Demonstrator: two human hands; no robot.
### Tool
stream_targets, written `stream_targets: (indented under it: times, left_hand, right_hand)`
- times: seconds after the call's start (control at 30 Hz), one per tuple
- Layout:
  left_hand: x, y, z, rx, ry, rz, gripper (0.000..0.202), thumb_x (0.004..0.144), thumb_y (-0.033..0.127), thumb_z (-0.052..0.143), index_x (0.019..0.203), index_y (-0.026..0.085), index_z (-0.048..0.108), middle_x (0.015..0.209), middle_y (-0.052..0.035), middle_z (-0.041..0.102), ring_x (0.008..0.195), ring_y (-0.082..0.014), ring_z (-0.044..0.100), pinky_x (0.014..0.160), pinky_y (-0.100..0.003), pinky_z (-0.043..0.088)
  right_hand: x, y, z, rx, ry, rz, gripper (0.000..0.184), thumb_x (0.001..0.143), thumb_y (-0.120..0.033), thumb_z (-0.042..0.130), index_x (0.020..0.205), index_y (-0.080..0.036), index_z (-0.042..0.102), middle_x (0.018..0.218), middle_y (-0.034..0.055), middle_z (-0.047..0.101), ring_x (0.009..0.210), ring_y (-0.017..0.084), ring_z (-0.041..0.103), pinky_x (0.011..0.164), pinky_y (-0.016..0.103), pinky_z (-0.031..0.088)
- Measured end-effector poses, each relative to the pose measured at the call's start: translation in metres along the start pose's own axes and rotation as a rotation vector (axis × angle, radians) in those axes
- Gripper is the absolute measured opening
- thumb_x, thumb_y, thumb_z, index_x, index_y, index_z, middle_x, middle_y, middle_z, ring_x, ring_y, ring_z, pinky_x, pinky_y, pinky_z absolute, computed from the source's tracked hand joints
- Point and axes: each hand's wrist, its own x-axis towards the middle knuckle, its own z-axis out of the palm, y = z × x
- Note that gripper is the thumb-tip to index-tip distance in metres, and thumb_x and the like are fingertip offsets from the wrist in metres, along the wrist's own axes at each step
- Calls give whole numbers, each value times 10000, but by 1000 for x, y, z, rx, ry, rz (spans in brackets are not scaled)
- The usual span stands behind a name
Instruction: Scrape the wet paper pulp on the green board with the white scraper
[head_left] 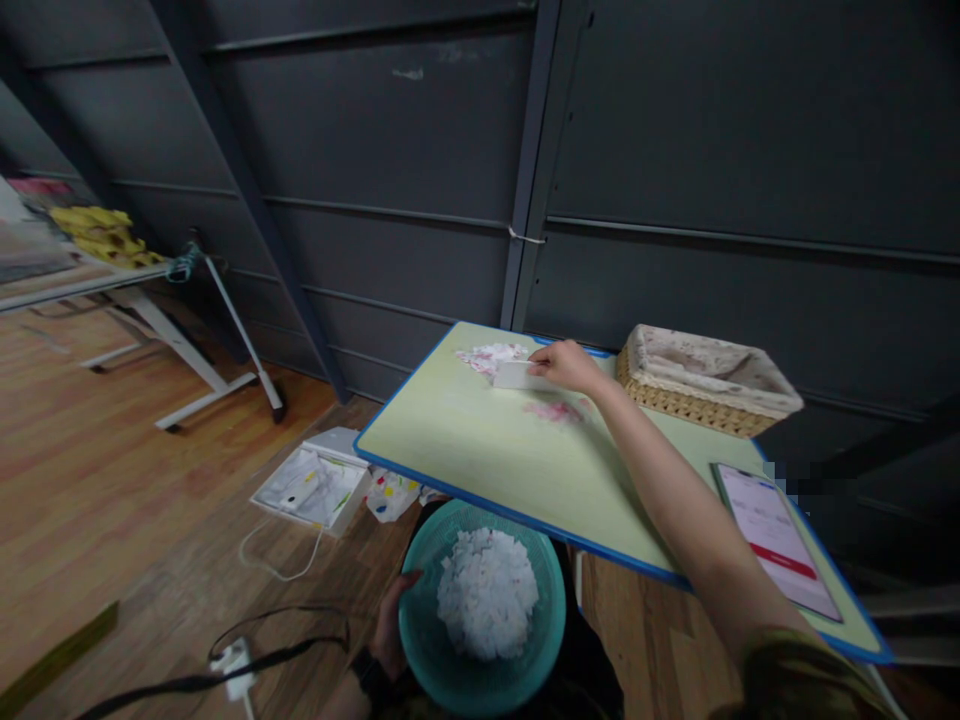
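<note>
My right hand (568, 364) reaches across the small table (450, 440), fingers closed on a white flat card (514, 376). The card stands on edge against a spread of white and pinkish flakes (491, 356) near the table's far left. A pink stain (556, 411) marks the surface just below that hand. My left hand (390, 620) grips the left rim of a teal plastic basket (551, 600), its thumb over the edge and its other fingers hidden. Inside the basket, which rests at my lap, is a heap of white flakes (487, 595).
A wicker basket with a cloth liner (690, 400) sits at the table's back right, and a tablet-like screen (776, 540) lies on its right side. On the floor are an open white box (311, 485), a plastic bag (391, 495) and a power strip (234, 665). Dark panels (375, 150) stand behind.
</note>
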Motion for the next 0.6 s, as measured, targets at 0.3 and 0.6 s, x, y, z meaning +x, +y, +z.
stream_targets:
  times: [0.3, 0.6]
  left_hand:
    - [6, -4, -2, -3, 128, 68, 326, 601, 311, 747, 906, 224, 670, 772, -21, 816, 840, -359, 753, 780, -462, 567]
    - [10, -4, -8, -72, 109, 22, 343, 679, 283, 682, 1015, 215, 666, 803, -32, 810, 881, -364, 743, 819, -478, 534]
  right_hand:
    - [-2, -9, 1, -88, 28, 85, 229, 839, -214, 504, 757, -166, 712, 792, 103, 710, 711, 192, 579, 582, 294, 223]
    - [-3, -9, -2, -68, 5, 27, 212, 838, -218, 519, 747, -172, 705, 758, 75, 702, 677, 166, 560, 579, 276, 232]
